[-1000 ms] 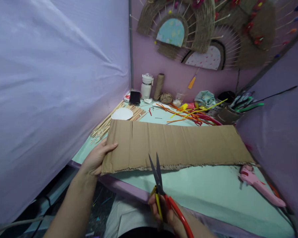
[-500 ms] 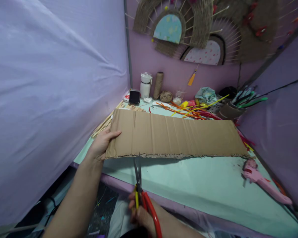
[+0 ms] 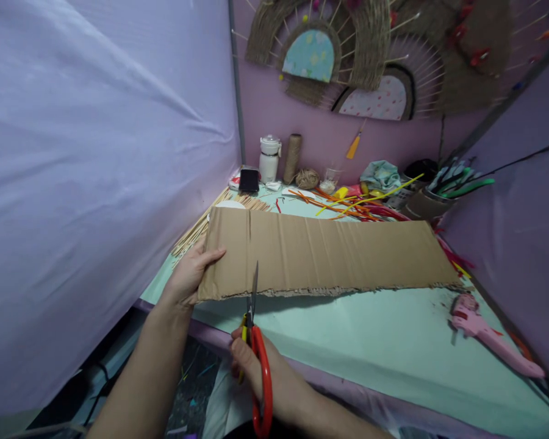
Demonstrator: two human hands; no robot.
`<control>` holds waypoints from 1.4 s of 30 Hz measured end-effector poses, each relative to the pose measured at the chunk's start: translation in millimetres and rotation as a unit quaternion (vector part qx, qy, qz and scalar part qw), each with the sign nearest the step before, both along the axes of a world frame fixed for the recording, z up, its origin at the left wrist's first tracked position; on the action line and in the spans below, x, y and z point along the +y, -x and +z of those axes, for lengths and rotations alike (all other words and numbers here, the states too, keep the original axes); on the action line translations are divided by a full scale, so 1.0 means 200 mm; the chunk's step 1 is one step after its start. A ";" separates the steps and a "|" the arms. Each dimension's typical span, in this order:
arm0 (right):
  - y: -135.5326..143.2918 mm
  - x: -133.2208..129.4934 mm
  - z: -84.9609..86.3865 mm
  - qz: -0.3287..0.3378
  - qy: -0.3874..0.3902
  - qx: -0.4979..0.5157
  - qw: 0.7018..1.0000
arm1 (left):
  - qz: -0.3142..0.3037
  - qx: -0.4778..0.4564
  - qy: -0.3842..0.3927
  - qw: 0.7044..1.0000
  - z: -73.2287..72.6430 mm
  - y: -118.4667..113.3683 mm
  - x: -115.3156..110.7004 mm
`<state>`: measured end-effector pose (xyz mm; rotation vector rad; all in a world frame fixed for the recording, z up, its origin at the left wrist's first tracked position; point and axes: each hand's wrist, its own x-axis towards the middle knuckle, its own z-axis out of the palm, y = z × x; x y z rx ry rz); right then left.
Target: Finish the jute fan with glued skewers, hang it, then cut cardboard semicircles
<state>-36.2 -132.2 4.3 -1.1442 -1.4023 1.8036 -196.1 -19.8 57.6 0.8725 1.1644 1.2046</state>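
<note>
My left hand [image 3: 193, 272] grips the left end of a long cardboard strip [image 3: 329, 253], thumb on top and the other fingers hidden underneath. The strip is creased crosswise, and its near edge is ragged. Scissors [image 3: 258, 360] with red and yellow handles are in my right hand [image 3: 260, 366], whose fingers are wrapped round the grips. One blade lies over the cardboard's top face, left of its middle, and the other passes beneath the near edge, partly hidden.
A pink glue gun [image 3: 489, 338] lies on the pale green table [image 3: 370, 341] at right. Behind the cardboard are thin wooden sticks [image 3: 196, 231], orange and yellow pipe cleaners [image 3: 348, 204], a white bottle [image 3: 269, 160], twine [image 3: 307, 178] and a phone [image 3: 249, 180]. A holder of tools [image 3: 427, 204] stands at back right.
My right hand has moved the scissors up and forward, so the blades now straddle the cardboard's near edge. The left end of the cardboard sits slightly lower in view, still in my left hand.
</note>
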 end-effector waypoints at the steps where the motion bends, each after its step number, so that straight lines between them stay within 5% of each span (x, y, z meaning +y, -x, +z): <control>1: 0.00 0.00 -0.01 -0.006 -0.011 -0.008 1.000 | -0.003 0.000 0.001 1.000 0.00 0.00 0.00; 9: 0.08 -0.02 -0.19 -0.094 0.063 0.058 0.992 | -0.014 -0.003 -0.007 1.000 0.02 -0.01 -0.02; 19: 0.08 -0.03 -0.07 -0.142 0.139 0.050 0.979 | -0.027 0.002 0.025 0.999 0.00 -0.03 -0.02; 29: 0.15 0.00 -0.14 -0.166 0.156 0.123 0.966 | -0.075 0.069 0.021 0.995 -0.03 -0.01 -0.05; 38: 0.00 0.07 -0.14 -0.075 0.023 -0.027 0.997 | -0.078 0.067 0.026 0.994 -0.02 -0.03 -0.09; 42: 0.02 0.05 -0.15 -0.112 0.045 -0.004 0.993 | -0.061 0.072 0.035 0.995 -0.02 -0.05 -0.09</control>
